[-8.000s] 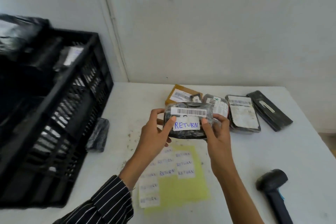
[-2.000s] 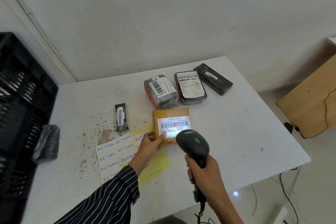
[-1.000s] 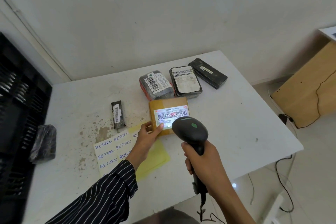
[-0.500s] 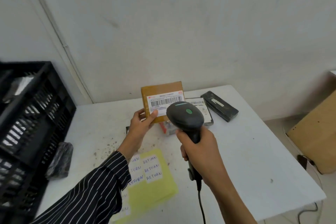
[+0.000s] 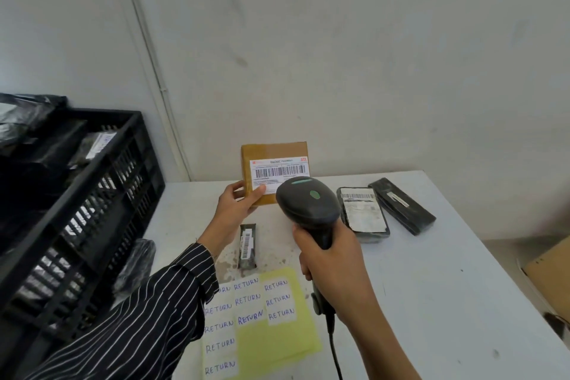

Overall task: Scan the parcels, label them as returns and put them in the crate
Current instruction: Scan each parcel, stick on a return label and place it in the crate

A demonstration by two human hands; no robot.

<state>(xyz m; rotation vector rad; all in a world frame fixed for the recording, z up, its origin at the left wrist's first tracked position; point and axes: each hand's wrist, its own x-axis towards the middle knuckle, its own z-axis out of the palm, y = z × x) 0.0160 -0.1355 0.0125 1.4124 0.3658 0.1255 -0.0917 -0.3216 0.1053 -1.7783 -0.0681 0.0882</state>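
Observation:
My left hand [image 5: 236, 208] pinches the lower left corner of a brown cardboard parcel [image 5: 274, 154] and holds it upright above the table, its barcode label facing me. My right hand [image 5: 331, 259] grips the handle of a black barcode scanner [image 5: 308, 203], whose head sits just in front of the parcel's lower right. A yellow sheet [image 5: 277, 339] with several white RETURN stickers lies near the front edge. The black crate [image 5: 101, 194] stands at the left with wrapped parcels inside.
On the white table [image 5: 447, 287] lie a small narrow black parcel [image 5: 247, 245], a black parcel with a white label [image 5: 362, 214] and a long black parcel [image 5: 401, 205]. A black wrapped bundle [image 5: 135, 265] rests against the crate. A cardboard box [image 5: 552, 271] stands off the right edge.
My left hand has lifted the brown parcel off the table and stood it upright facing me. The scanner stays aimed at its label. My view has tilted up toward the crate.

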